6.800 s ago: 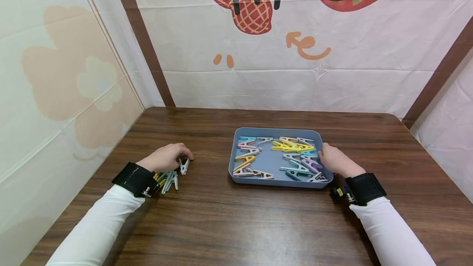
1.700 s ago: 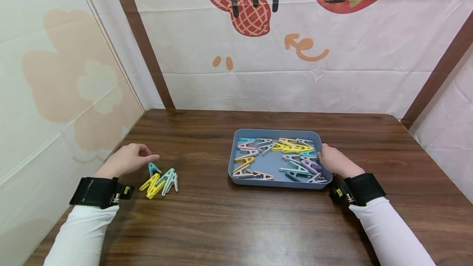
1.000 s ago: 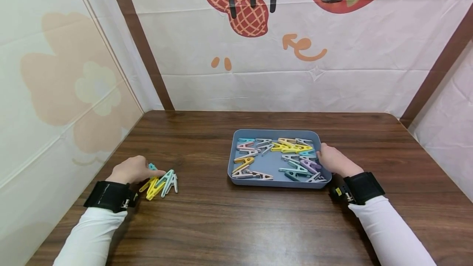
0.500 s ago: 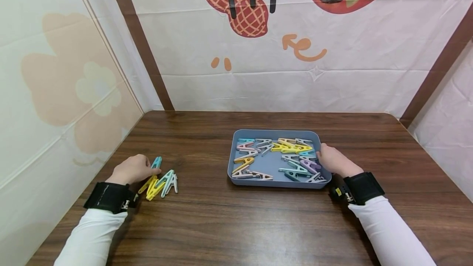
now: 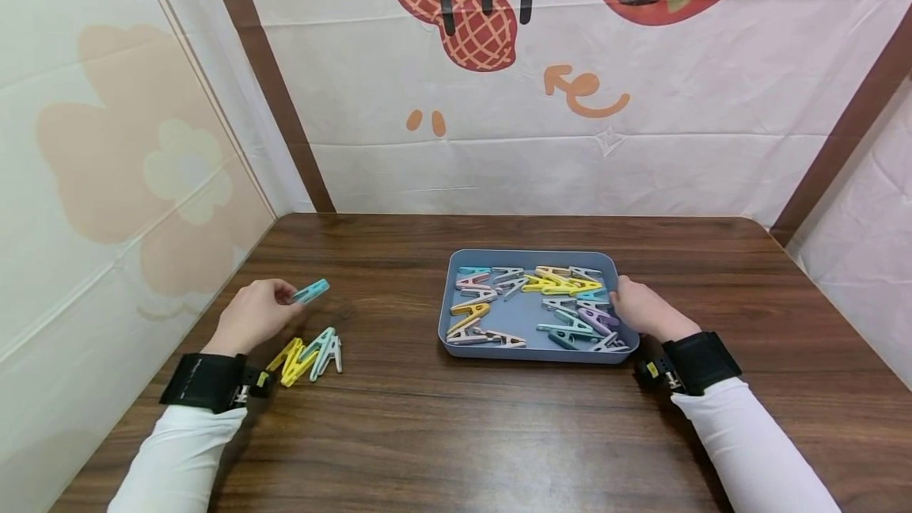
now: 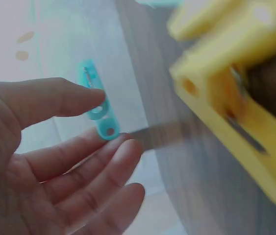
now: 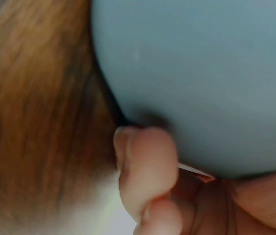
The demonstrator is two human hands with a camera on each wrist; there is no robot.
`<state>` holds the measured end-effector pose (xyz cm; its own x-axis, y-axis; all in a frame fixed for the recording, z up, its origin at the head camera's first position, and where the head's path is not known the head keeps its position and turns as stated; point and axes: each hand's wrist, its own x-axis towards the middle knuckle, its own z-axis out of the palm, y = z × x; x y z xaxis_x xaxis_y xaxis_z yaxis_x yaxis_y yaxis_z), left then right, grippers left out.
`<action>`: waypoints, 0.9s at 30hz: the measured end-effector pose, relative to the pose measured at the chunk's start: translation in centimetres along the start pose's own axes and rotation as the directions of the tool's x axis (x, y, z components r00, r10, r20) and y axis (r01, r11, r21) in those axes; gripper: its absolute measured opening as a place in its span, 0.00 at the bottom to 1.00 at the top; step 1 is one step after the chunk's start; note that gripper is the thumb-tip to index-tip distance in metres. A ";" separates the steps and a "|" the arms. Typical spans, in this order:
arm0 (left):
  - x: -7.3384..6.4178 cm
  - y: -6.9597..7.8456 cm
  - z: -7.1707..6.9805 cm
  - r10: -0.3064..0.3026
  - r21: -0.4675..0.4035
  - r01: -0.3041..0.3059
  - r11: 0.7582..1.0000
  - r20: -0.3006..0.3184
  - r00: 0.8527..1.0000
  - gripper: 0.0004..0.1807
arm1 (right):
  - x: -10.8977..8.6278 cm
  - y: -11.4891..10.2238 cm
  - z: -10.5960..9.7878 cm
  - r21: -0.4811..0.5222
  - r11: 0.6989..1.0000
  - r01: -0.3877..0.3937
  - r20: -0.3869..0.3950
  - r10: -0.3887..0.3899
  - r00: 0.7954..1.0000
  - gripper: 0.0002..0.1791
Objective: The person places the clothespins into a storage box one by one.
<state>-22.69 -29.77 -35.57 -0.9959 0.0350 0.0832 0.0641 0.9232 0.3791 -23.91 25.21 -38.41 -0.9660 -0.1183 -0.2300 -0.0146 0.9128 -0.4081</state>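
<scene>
My left hand point(image 5: 256, 313) pinches a light blue clothespin point(image 5: 311, 291) between thumb and fingertips, held up above the table on the left. In the left wrist view the thumb point(image 6: 74, 100) lies across this clothespin while the other fingers stay loosely bent beneath. Just below the hand lie yellow clothespins point(image 5: 296, 362) and pale green clothespins point(image 5: 328, 353), bunched together. My right hand point(image 5: 647, 309) grips the right side of a blue-grey tray point(image 5: 530, 355); in the right wrist view the fingertips point(image 7: 150, 156) press on the tray's outer wall.
Inside the tray lie many clothespins in groups: bright yellow ones point(image 5: 559, 285) at the back, a purple one point(image 5: 597, 318) at the right, an orange-yellow one point(image 5: 470, 311) at the left. A printed cloth point(image 5: 370, 172) hangs behind the brown wooden table point(image 5: 399, 434).
A grey clothespin from the left pile now lies in the tray. My left hand has taken the light blue clothespin from the pile and raised it. My right hand keeps its place on the tray.
</scene>
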 end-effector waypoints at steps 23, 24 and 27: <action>1.3 10.7 2.0 0.305 -0.148 -0.323 0.935 -0.131 0.943 0.11 | 0.0 0.0 0.0 0.009 1.000 0.007 -0.006 -0.007 1.000 0.23; 1.3 11.2 2.2 0.317 -0.135 -0.332 0.934 -0.122 0.941 0.11 | 0.0 0.1 0.0 0.007 1.000 0.007 -0.006 -0.007 1.000 0.23; 1.4 12.9 3.0 0.361 -0.103 -0.370 0.923 -0.093 0.928 0.11 | 0.0 0.1 0.0 -0.001 1.000 0.008 -0.009 -0.008 1.000 0.22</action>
<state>-23.40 -16.64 -33.30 -0.8950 0.3305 0.2995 0.4341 0.7998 0.4146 -23.93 25.30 -38.41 -0.9682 -0.1218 -0.2186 -0.0223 0.9122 -0.4092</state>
